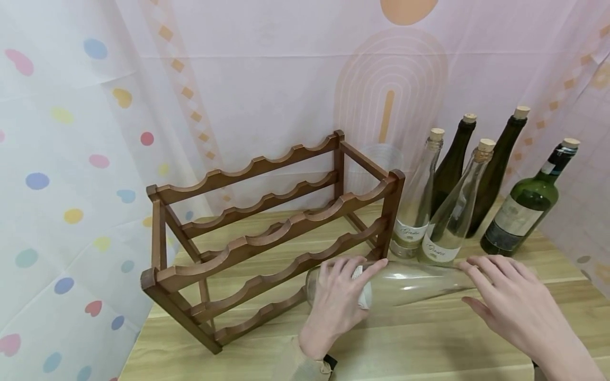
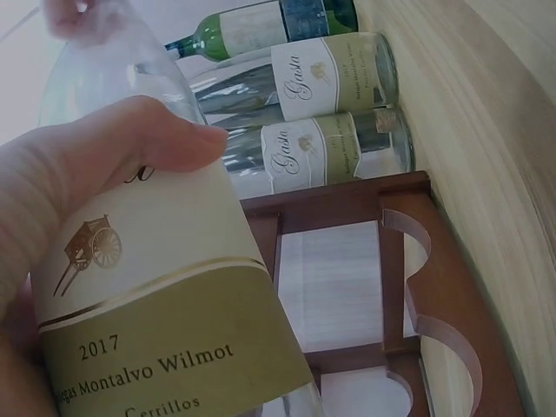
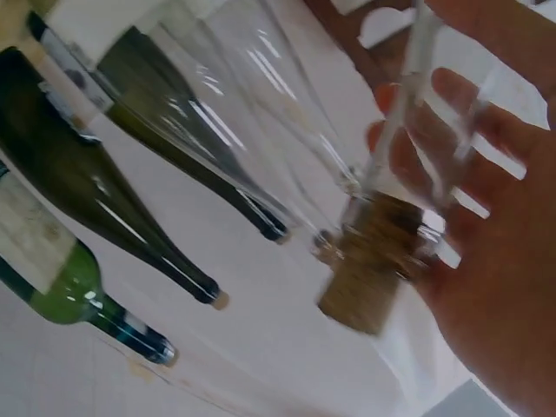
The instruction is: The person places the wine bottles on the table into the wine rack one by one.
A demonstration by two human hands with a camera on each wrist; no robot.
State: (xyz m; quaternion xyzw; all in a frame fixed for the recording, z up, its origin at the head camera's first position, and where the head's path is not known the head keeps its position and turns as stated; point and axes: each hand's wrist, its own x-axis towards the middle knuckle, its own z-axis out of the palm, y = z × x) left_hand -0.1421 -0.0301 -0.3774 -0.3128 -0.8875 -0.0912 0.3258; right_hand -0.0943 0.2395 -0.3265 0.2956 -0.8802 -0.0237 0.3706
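Observation:
A clear glass wine bottle [image 1: 414, 283] lies on its side in front of the wooden wine rack [image 1: 295, 227], its neck towards the right. My left hand [image 1: 335, 296] grips its lower body over the label, thumb across the cream-and-olive label [image 2: 165, 321] in the left wrist view. My right hand [image 1: 510, 296] is at the neck end, fingers extended and the thumb apart from them. In the right wrist view, the cork [image 3: 373, 265] sticks out of the mouth beside my right palm, and the fingers [image 3: 486, 174] show beside and behind the glass neck.
Right of the rack stand two clear corked bottles [image 1: 412, 211], [image 1: 445, 227], two dark green bottles [image 1: 450, 177], [image 1: 498, 169] and a labelled green bottle [image 1: 521, 211]. Patterned curtains [image 1: 267, 84] hang behind the wood-grain table [image 1: 419, 344].

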